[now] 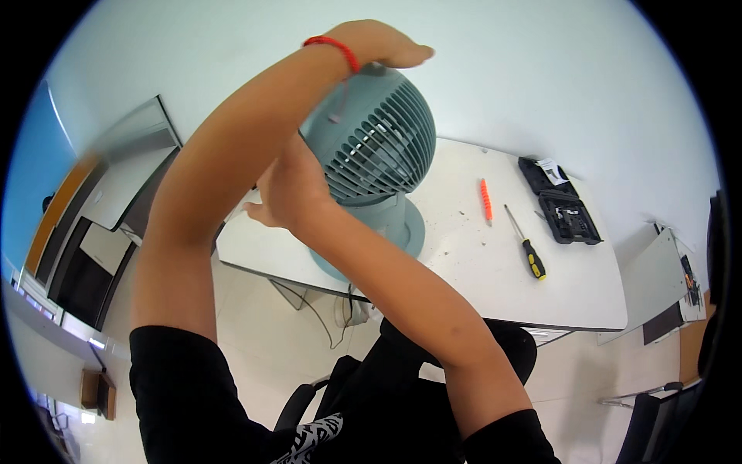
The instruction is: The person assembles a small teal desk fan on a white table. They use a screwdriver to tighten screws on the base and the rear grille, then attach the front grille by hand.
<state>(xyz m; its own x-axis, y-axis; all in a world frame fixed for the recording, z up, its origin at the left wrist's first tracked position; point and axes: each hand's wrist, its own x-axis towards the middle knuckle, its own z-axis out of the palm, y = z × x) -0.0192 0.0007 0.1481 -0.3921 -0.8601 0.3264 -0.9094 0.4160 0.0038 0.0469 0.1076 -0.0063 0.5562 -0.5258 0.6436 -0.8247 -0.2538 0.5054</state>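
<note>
At the far left of the frame a dark cabinet point(100, 255) with a pale top stands against the wall, well apart from the work. Right of it the person's left forearm rises from the lower left corner and crosses up to the top centre, a red cord bracelet point(334, 48) round the wrist. The left hand point(379, 42) lies palm-down over the crown of a grey-green desk fan point(375, 147), fingers point(410, 54) stretched flat and close together, resting on the housing rather than clasped round it. The fan stands on its round base near the left end of a white worktop point(495, 271), in the upper middle of the frame, its slatted grille turned toward the camera. The right forearm comes up from the lower right and crosses to the fan's left side, where the right hand point(290, 189) sits pressed against the housing; its fingers are turned away behind the fan, so how far they are curled cannot be told. Under the arms a black office chair point(340, 387) shows at bottom centre. Farther right on the worktop lie an orange-handled tool point(485, 199), then a screwdriver with a yellow and black handle point(525, 243), near each other but not touching. At the upper right end lies an open black tool case point(563, 203).
</note>
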